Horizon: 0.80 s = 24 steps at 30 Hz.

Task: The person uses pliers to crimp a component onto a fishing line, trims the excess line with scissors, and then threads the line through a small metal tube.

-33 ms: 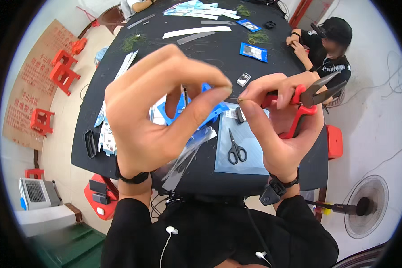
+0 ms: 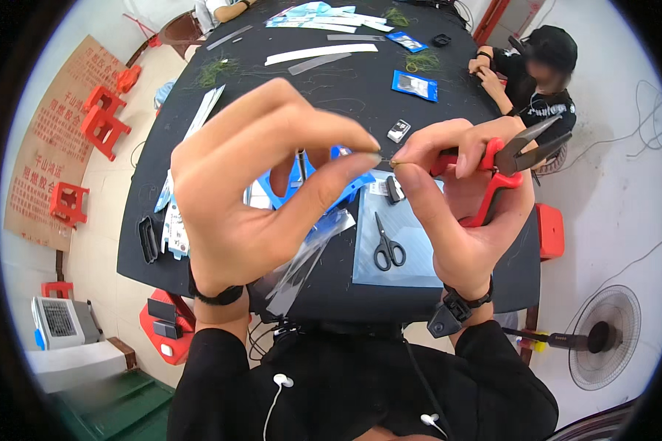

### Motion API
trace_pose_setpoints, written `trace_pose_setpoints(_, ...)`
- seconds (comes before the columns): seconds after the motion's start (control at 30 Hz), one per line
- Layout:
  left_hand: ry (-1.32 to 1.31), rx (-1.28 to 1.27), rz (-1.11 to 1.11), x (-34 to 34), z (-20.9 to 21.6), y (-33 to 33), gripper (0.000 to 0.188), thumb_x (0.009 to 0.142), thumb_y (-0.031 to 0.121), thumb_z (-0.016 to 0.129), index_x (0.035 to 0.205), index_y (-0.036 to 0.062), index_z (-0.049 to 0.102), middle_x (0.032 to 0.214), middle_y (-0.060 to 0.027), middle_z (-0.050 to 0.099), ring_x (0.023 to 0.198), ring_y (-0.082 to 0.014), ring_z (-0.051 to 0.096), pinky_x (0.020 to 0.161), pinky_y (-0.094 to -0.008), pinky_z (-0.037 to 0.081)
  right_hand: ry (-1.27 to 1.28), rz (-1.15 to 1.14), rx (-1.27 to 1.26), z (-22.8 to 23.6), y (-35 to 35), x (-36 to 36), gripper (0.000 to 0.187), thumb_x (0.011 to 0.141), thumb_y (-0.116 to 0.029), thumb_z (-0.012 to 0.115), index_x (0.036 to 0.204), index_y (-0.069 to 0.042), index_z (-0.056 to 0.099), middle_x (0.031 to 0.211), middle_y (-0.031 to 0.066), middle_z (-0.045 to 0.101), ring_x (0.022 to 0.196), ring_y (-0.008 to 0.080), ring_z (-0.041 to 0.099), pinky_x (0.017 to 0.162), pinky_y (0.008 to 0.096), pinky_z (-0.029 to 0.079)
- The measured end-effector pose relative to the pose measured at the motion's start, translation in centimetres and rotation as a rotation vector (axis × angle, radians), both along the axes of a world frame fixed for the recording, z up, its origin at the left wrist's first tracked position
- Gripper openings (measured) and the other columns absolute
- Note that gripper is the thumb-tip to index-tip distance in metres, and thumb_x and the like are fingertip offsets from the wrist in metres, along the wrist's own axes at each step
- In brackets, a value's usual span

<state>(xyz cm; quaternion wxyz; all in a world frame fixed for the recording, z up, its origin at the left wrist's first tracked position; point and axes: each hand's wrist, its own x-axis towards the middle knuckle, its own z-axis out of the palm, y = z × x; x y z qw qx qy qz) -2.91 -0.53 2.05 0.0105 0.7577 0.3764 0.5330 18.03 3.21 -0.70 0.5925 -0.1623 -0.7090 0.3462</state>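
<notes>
Above the table, my left hand [image 2: 250, 184] is closed, thumb and forefinger pressed together. What they pinch is too small to make out. Close to its right, my right hand [image 2: 449, 191] keeps red-handled pliers [image 2: 490, 202] in its palm, their jaws pointing up and right, slightly apart. Its thumb and forefinger also pinch a tiny brass-coloured piece [image 2: 394, 164]. A faint thin strand seems to span the fingertips. Partly hidden behind my left hand is a blue plastic device [image 2: 354, 189] with a metal rod [image 2: 301, 165]. Black scissors [image 2: 387, 246] lie on a pale blue mat [image 2: 412, 273] below the hands.
Blue packets [image 2: 415, 86], a small clear box [image 2: 399, 131], white strips [image 2: 321, 54] and tangled green line [image 2: 217, 70] lie on the black table [image 2: 324, 95]. A person in a black cap [image 2: 552, 81] sits at right. A fan [image 2: 603, 338] stands at lower right.
The whole view has shifted very slightly. Both hands keep their pinches, and the pliers stay in my right palm.
</notes>
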Motion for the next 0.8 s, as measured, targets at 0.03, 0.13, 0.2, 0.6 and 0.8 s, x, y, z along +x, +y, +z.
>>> trace_pose_setpoints(0.03, -0.010, 0.012, 0.030, 0.4, -0.1, 0.1, 0.017, 0.075, -0.001, 0.086, 0.091, 0.0025, 0.082, 0.079, -0.0068, 0.071, 0.064, -0.0086, 0.056, 0.051, -0.0223, 0.031, -0.004, -0.007, 0.008, 0.1, 0.1, 0.2, 0.041, 0.087, 0.016, 0.074, 0.104, -0.007, 0.045, 0.100, 0.0225, 0.071, 0.084, 0.0177, 0.066, 0.077, 0.0304, 0.054)
trace_pose_setpoints(0.13, 0.025, 0.076, 0.034, 0.6, -0.2, 0.0, 0.021, 0.074, -0.002, 0.087, 0.095, 0.0018, 0.083, 0.080, -0.0076, 0.072, 0.065, -0.0098, 0.057, 0.052, -0.0219, 0.032, -0.029, -0.007, 0.013, 0.2, 0.2, 0.6, 0.040, 0.087, 0.015, 0.075, 0.104, -0.007, 0.046, 0.101, 0.0229, 0.071, 0.085, 0.0170, 0.067, 0.078, 0.0305, 0.054)
trace_pose_setpoints(0.2, 0.025, 0.096, 0.032, 0.8, -0.6, 0.1, 0.024, 0.073, -0.005, 0.087, 0.096, 0.0007, 0.083, 0.081, -0.0082, 0.072, 0.066, -0.0104, 0.058, 0.053, -0.0220, 0.035, -0.029, -0.002, 0.012, 0.2, 0.2, 0.6, 0.039, 0.087, 0.015, 0.075, 0.104, -0.006, 0.047, 0.102, 0.0230, 0.072, 0.086, 0.0166, 0.067, 0.079, 0.0303, 0.054)
trace_pose_setpoints(0.6, 0.018, 0.112, 0.011, 1.3, -0.9, 0.2, 0.025, 0.074, -0.011, 0.084, 0.097, -0.0021, 0.082, 0.083, -0.0082, 0.071, 0.068, -0.0109, 0.061, 0.057, -0.0222, 0.041, -0.056, 0.048, -0.097, 0.5, 0.5, 1.4, 0.032, 0.087, 0.011, 0.077, 0.103, -0.004, 0.054, 0.104, 0.0206, 0.073, 0.091, 0.0164, 0.070, 0.081, 0.0285, 0.055)
trace_pose_setpoints(0.8, 0.004, 0.090, -0.004, 1.4, -1.0, 0.5, 0.021, 0.076, -0.009, 0.083, 0.096, -0.0018, 0.081, 0.082, -0.0075, 0.071, 0.066, -0.0086, 0.059, 0.052, -0.0194, 0.035, -0.048, 0.038, -0.132, 0.7, 0.3, 1.6, 0.029, 0.087, 0.005, 0.079, 0.102, -0.004, 0.055, 0.104, 0.0199, 0.074, 0.089, 0.0153, 0.069, 0.081, 0.0279, 0.053)
